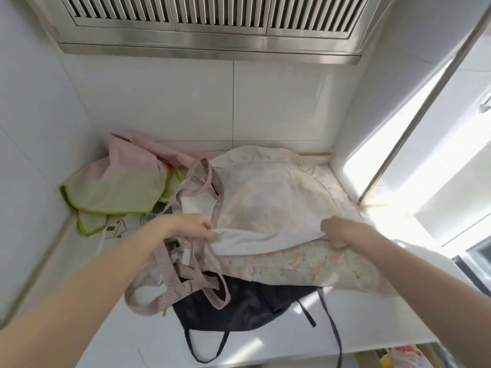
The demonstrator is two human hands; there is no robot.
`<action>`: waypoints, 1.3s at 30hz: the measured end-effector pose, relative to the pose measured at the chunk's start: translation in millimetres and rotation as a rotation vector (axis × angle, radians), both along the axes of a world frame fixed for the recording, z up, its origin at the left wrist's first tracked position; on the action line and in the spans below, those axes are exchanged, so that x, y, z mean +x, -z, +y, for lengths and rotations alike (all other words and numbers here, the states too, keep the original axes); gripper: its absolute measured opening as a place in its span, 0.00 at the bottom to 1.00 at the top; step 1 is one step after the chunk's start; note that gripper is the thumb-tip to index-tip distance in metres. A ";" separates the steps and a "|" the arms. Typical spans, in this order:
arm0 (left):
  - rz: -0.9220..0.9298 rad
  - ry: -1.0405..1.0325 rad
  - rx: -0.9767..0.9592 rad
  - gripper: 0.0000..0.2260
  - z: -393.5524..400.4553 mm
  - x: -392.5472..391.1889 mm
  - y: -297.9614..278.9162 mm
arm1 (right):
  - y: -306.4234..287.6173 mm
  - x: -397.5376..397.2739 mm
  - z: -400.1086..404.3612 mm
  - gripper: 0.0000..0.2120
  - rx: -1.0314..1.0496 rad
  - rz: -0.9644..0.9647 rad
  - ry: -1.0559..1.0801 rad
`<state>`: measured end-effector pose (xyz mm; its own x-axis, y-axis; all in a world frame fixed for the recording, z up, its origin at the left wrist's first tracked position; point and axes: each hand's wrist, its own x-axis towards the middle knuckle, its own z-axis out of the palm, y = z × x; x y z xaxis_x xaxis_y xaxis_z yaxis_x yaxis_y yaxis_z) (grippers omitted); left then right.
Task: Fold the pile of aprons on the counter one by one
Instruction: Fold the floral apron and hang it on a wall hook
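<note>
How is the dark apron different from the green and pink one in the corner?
The dark apron is navy all over; the green and pink apron is pale with bright green trim. The dark apron lies near the counter's front edge, partly under other aprons; the green and pink apron is bunched against the wall. Neither is held.

1. Both bare forearms reach forward from the lower corners, converging toward the middle.
2. The left hand (195,226) is knuckles-up, fingers curled, pinching a fold of cloth.
3. The right hand (338,232) is closed in a fist, gripping cloth beneath it.
</note>
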<state>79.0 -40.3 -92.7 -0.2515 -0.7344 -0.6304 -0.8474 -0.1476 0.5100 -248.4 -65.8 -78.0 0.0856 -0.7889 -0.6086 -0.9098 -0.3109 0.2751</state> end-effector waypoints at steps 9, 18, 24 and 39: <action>0.330 -0.518 -0.130 0.33 -27.7 -17.7 38.0 | 30.8 -3.1 -59.3 0.10 -0.205 -0.069 0.086; 0.200 -0.306 0.073 0.05 -17.5 20.1 93.4 | 53.8 17.0 -85.6 0.07 -0.075 -0.072 0.012; 0.336 -0.624 -0.174 0.10 -40.3 -0.3 77.4 | 62.7 93.6 -86.9 0.05 0.122 -0.604 -0.145; -0.295 -0.844 -0.574 0.19 23.0 31.0 93.0 | 87.5 174.7 -40.3 0.24 0.112 -0.611 -0.225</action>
<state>110.0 -17.3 -185.6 0.5847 -0.8066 -0.0870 -0.6844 -0.5480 0.4810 -73.7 -106.1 -165.5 0.5972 -0.6459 -0.4756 -0.8012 -0.5085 -0.3155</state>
